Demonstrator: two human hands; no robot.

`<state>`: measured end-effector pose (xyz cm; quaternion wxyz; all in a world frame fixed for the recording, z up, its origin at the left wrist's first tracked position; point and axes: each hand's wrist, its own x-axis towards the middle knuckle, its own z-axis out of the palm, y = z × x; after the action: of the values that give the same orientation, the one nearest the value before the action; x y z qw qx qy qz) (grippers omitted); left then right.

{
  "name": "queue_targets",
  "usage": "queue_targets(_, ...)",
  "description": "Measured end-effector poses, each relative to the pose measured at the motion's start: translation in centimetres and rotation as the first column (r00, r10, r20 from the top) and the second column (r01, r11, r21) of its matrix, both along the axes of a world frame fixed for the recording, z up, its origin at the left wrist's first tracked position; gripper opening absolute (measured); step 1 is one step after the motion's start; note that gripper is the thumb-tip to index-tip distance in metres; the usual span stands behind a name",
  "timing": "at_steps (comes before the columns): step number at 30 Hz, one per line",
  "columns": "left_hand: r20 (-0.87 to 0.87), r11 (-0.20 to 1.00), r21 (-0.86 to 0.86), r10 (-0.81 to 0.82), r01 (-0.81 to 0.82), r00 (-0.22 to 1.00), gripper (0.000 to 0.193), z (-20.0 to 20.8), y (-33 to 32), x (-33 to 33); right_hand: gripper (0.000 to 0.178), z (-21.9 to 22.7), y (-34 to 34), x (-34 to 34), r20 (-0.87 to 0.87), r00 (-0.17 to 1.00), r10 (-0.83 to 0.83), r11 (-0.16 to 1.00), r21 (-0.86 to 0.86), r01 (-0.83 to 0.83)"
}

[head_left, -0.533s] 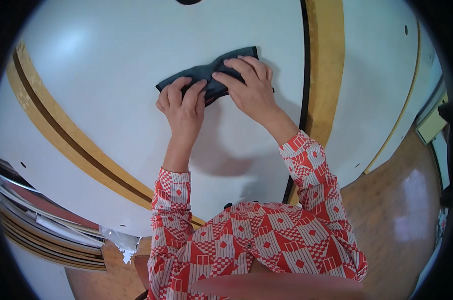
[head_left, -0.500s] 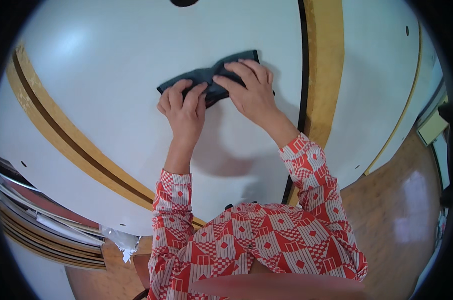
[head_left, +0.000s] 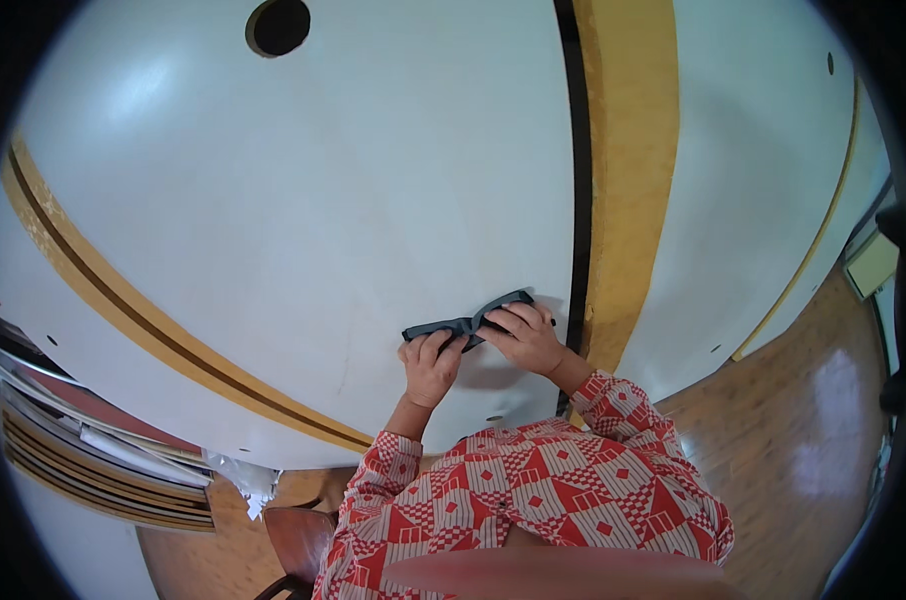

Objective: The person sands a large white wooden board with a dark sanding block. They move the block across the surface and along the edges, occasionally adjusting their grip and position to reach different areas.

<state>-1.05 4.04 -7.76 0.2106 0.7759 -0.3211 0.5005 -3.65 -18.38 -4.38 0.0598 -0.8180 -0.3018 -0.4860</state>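
Where left grip (head_left: 432,378) and right grip (head_left: 533,347) hold, cloth (head_left: 467,327) lies beneath.

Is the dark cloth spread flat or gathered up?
Gathered up: the dark cloth shows as a narrow, creased strip, dipping between the left hand and the right hand. Whether it is also folded, I cannot tell.

Cool, fairly even light brightens the table (head_left: 393,180), with soft glare at its far left and pale reflections on the floor (head_left: 828,410) at right. A faint shadow (head_left: 498,378) lies nearward of the right hand (head_left: 529,340). Fisheye distortion bows the yellow strip (head_left: 628,150); dark vignetting rings everything; a pink smear (head_left: 558,572) blurs the near edge.
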Motion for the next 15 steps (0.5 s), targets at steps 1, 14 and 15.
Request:
queue_targets(1,0.030,1.000,-0.009,0.006,-0.006,1.000,0.026,0.4,-0.1,0.0,0.027,0.5,0.2,0.2,0.028,0.999,0.021,0.999,0.029,-0.022)
queue_targets(14,0.230,0.992,-0.091,0.104,-0.085,0.968,0.027,24.6,-1.1,7.6,0.033,21.5,2.9,7.6,0.247,0.960,-0.133,0.969,0.235,0.074)
queue_targets(15,0.235,0.994,-0.079,0.090,-0.074,0.968,0.028,24.5,-1.2,7.5,0.036,21.1,3.0,7.6,0.236,0.962,-0.135,0.966,0.247,0.075)
